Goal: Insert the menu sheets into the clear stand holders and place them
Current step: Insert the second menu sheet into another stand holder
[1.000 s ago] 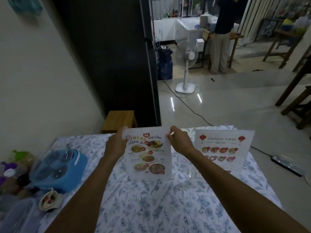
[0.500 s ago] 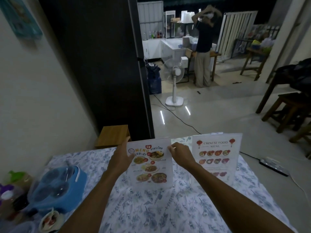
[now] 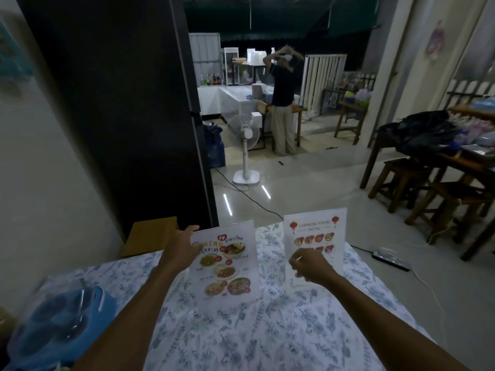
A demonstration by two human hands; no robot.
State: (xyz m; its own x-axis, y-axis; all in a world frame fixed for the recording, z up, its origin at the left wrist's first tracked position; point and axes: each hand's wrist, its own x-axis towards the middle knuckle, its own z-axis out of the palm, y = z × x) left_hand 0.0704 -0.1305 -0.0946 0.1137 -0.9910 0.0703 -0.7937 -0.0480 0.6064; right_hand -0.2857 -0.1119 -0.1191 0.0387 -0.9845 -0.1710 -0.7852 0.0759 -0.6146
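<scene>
Table with blue-and-white floral tablecloth [image 3: 241,341]: two clear stand holders upright near its far edge, each with a menu sheet inside. Thai menu stand [image 3: 227,263], left of centre, shows dish photos and Thai lettering. Chinese Food Menu stand [image 3: 314,236], to its right and apart from it, shows red lanterns and a row of dishes. Left hand [image 3: 182,250] lies against the upper left edge of the Thai menu stand, fingers extended; whether it pinches the edge cannot be told. Right hand [image 3: 310,266] sits in front of the lower part of the Chinese Food Menu stand, fingers loosely curled; contact cannot be told. Blue lidded container [image 3: 61,325] at the table's near left, blurred. White pedestal fan [image 3: 245,153] on the tiled floor beyond. Standing person [image 3: 282,103] in the background, arms raised.
</scene>
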